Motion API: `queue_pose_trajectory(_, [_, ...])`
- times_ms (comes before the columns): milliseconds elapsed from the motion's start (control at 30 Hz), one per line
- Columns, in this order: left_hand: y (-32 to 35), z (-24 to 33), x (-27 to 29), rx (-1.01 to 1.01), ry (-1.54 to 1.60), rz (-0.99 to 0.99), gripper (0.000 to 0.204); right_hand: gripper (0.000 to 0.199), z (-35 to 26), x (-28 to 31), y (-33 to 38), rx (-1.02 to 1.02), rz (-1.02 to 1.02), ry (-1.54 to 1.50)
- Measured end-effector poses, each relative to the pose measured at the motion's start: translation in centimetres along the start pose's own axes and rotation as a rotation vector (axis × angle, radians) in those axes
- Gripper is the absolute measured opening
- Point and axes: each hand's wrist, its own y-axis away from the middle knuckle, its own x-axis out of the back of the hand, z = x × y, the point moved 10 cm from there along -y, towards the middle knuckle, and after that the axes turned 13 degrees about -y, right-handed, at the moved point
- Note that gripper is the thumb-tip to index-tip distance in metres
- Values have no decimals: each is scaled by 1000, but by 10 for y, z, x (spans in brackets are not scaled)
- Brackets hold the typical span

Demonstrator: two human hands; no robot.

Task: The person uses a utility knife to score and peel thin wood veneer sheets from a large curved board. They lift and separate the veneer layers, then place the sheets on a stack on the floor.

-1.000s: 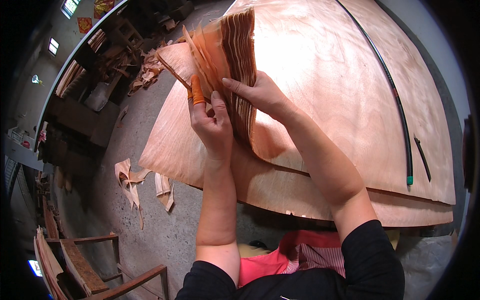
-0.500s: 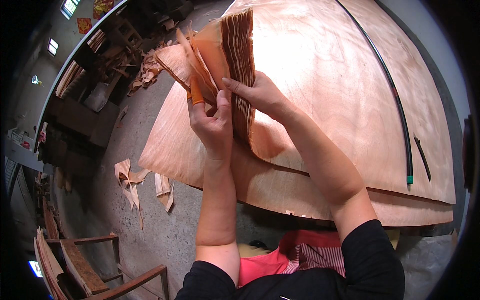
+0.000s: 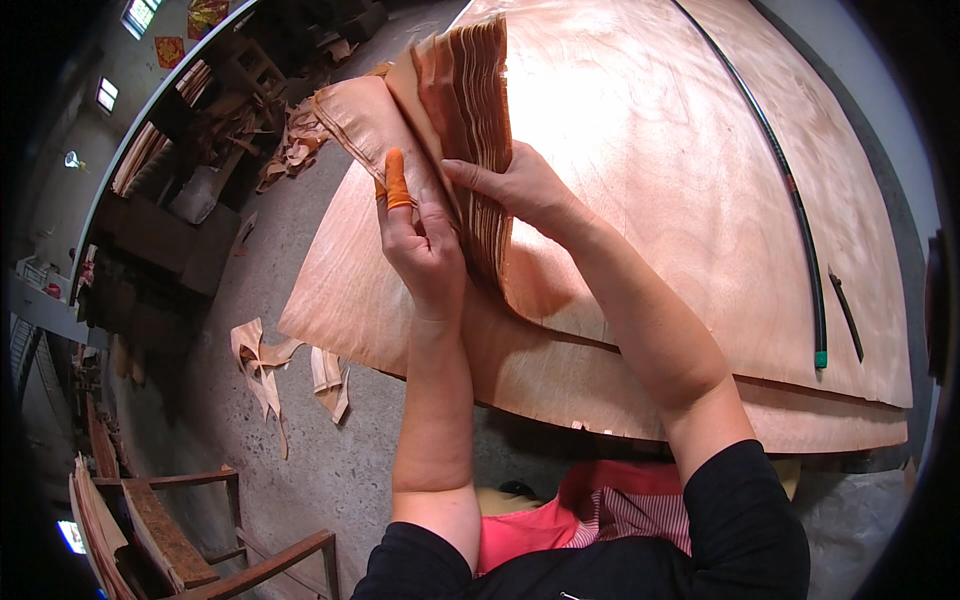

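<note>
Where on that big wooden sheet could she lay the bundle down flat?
The veneer sheet lies bare between the right hand and the black rod. It is crowded at the sheet's left edge, where both hands, left hand included, grip the veneer bundle.

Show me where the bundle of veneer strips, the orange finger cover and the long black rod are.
bundle of veneer strips (image 3: 480, 110), head view, on the striped edges of the stacked strips.
orange finger cover (image 3: 396, 180), head view, on its middle, over the left hand's finger.
long black rod (image 3: 790, 190), head view, midway along its length.

Grey concrete floor, wooden chair, small bright windows.
</note>
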Motion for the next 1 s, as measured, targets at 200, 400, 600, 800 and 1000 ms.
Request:
queue_pose_trajectory(200, [9, -12, -17, 302, 354, -152, 47, 48, -1, 1, 1, -58, -1, 18])
queue_pose_trajectory(400, [9, -12, -20, 347, 404, -189, 46, 47, 2, 4, 0, -42, 6, -7])
queue_pose_trajectory(600, [4, -9, -11, 174, 217, -38, 33, 40, 1, 7, -1, -6, 9, 42])
queue_pose_trajectory(800, [0, 0, 2, 73, 72, -2, 35, 42, 2, 1, 0, -37, -13, 40])
queue_pose_trajectory(1000, [5, -6, -7, 254, 256, -76, 34, 40, -1, 1, 3, -32, -14, 40])
